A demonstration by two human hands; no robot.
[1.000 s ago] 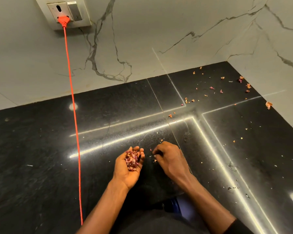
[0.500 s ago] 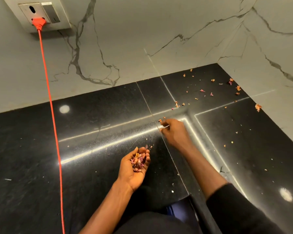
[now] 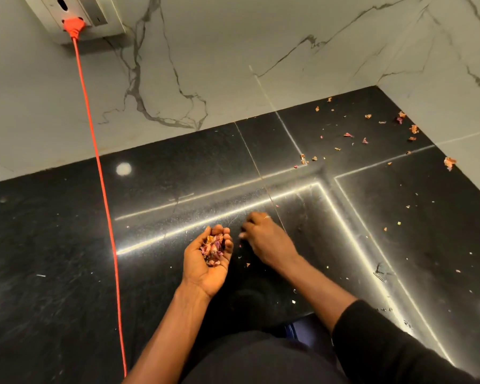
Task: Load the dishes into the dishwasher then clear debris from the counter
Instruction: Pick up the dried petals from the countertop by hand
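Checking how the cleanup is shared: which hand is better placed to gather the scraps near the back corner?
Right. The left hand lies palm up, cupping gathered scraps, so it is occupied. The right hand is palm down on the counter, nearer the corner scraps.

View: a single camera, worn on the person's head.
Position: over the near edge of the black worktop (image 3: 53, 273); the person's dark sleeve (image 3: 385, 342) fills the bottom right of the frame.
Facing: forward and steeply down, toward the corner where the marble walls (image 3: 233, 65) meet.
Nearness: close; the left grip (image 3: 208, 261) and right grip (image 3: 263, 239) sit low at centre, and the debris (image 3: 212, 248) cupped in the left one shows as separate flakes.
Spread: wide, taking in the socket (image 3: 78, 18) at top left and the wall corner at top right.
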